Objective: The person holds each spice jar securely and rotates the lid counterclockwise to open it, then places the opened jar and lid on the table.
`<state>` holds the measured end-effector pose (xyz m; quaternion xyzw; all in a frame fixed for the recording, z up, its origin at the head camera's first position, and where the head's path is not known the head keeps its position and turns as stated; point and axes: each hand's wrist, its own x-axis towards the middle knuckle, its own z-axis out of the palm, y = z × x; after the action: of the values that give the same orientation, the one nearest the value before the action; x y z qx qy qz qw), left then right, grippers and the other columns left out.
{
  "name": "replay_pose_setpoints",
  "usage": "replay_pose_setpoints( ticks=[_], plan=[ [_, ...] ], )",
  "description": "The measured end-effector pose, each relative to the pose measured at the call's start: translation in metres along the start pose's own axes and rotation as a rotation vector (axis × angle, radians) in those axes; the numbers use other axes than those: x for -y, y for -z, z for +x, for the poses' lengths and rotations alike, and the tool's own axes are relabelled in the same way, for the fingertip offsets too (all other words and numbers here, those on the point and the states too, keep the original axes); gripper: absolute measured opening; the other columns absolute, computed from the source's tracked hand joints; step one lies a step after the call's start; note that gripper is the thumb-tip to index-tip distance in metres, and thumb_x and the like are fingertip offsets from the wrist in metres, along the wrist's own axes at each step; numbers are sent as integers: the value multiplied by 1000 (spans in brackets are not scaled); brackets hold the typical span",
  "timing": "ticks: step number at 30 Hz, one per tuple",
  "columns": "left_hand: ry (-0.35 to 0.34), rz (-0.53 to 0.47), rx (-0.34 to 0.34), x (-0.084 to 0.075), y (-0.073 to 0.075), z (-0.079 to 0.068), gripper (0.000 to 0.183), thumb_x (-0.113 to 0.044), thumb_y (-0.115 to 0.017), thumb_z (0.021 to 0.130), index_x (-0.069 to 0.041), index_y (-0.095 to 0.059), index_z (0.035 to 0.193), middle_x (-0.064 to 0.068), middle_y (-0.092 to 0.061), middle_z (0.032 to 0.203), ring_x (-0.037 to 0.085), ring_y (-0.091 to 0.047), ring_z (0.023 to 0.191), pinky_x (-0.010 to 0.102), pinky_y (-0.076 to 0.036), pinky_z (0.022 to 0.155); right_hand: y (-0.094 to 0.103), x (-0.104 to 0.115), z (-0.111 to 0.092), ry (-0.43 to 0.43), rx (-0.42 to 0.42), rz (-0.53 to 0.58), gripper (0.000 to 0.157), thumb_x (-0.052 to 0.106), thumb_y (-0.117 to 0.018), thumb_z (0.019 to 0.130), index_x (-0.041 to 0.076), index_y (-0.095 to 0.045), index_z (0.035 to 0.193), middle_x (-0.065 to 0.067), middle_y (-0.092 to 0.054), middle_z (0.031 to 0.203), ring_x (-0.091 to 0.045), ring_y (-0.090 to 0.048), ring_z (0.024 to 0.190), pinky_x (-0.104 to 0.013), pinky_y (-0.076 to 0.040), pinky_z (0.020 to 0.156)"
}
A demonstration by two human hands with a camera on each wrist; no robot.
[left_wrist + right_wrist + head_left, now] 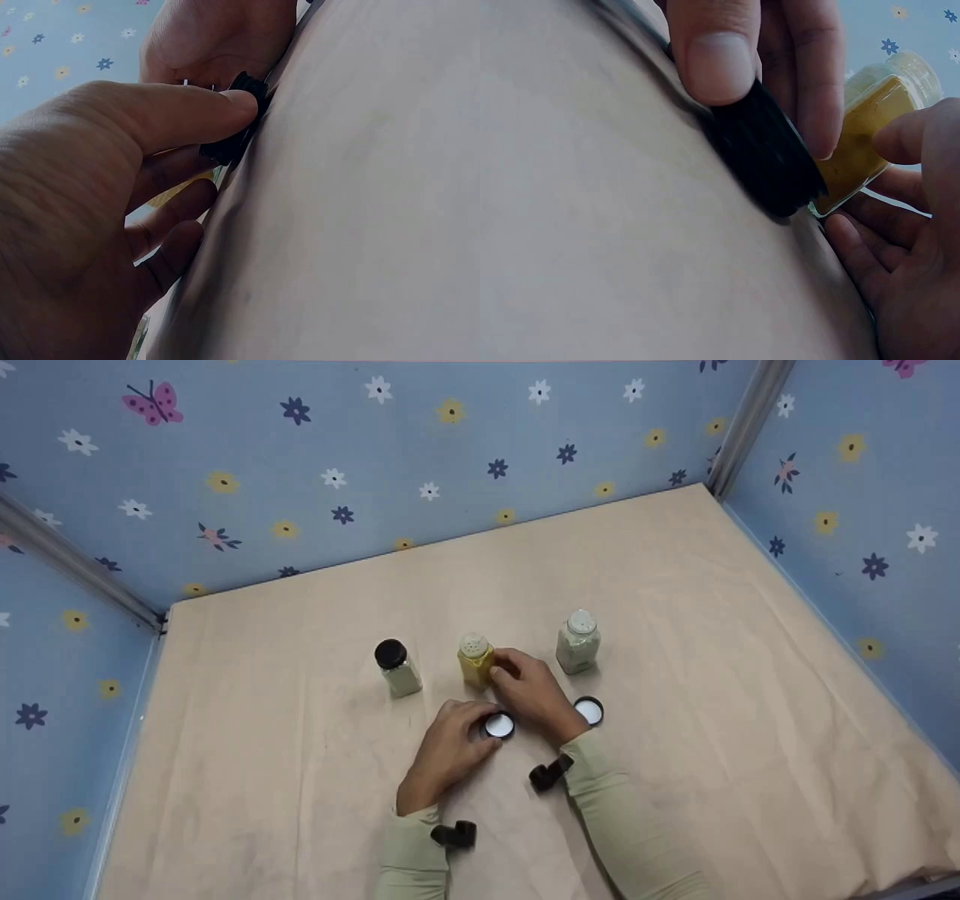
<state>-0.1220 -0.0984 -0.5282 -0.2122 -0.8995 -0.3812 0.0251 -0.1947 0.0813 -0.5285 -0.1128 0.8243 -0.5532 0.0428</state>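
Note:
A glass shaker jar (475, 664) of yellow powder stands upright with its pale perforated top uncovered. My right hand (534, 690) holds it by its right side; thumb and fingers show around the glass in the right wrist view. Just in front, my left hand (450, 746) pinches a black lid (499, 725) low over the cloth, its white inside facing up. From the right wrist camera, the left thumb (721, 67) presses on the ribbed edge of this lid (765, 154).
To the left stands a jar (402, 679) of pale green contents with its black lid on. A similar jar (578, 649) with a bare perforated top is at the right. Another black lid (589, 710) lies white side up beside the right wrist. Flowered walls (450, 450) border the cloth-covered table (247, 735).

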Motion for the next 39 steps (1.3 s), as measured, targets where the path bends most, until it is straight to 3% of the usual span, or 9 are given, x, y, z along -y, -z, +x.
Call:
replay_pose_setpoints(
  ticks=[7,15,20,26,29,34,39],
  plan=[
    [12,10,11,1,-1,1,40,-15,-79,81,-12,-71,120,-1,-70,118,20,-55,103,38,-45,91,0,0,0,-7,1,-8,34,25,-59,99,13,-65,131,3,-67,123,-10,-60,115,-30,-44,101],
    [-40,33,3,2,-1,0,40,-5,-73,80,-8,-70,120,3,-69,117,25,-57,102,40,-45,91,0,-1,0,10,9,-6,34,23,-59,100,12,-65,131,1,-68,122,-12,-60,115,-32,-45,100],
    [-20,-33,12,3,3,-2,47,-1,-67,80,-6,-66,127,6,-66,119,25,-57,109,42,-44,97,0,-1,0,17,13,-9,35,22,-59,100,9,-63,132,-3,-67,125,-14,-60,117,-34,-45,101],
    [66,-185,-10,6,8,-5,46,-4,-66,87,-6,-63,133,6,-64,117,18,-60,104,37,-50,87,-2,-2,0,17,17,-9,36,22,-58,101,9,-63,133,-2,-66,128,-13,-58,120,-32,-43,104],
    [60,-202,-75,7,10,-5,36,-10,-67,92,-5,-66,127,5,-66,112,14,-63,98,34,-53,82,-2,-1,0,9,19,-1,35,23,-58,101,11,-63,133,0,-65,128,-12,-57,121,-32,-43,104],
    [31,-180,-285,13,18,-5,21,-13,-66,96,-3,-72,113,-1,-70,101,10,-65,86,32,-55,74,-2,0,0,-9,21,6,34,24,-57,101,15,-63,133,3,-65,128,-11,-57,121,-33,-42,105],
    [66,-154,-424,21,26,-7,16,-10,-67,95,-2,-73,107,-2,-69,92,12,-63,80,29,-54,68,0,-1,1,-20,21,-3,35,25,-57,101,14,-63,133,2,-65,128,-11,-57,121,-33,-42,105]
  ],
)
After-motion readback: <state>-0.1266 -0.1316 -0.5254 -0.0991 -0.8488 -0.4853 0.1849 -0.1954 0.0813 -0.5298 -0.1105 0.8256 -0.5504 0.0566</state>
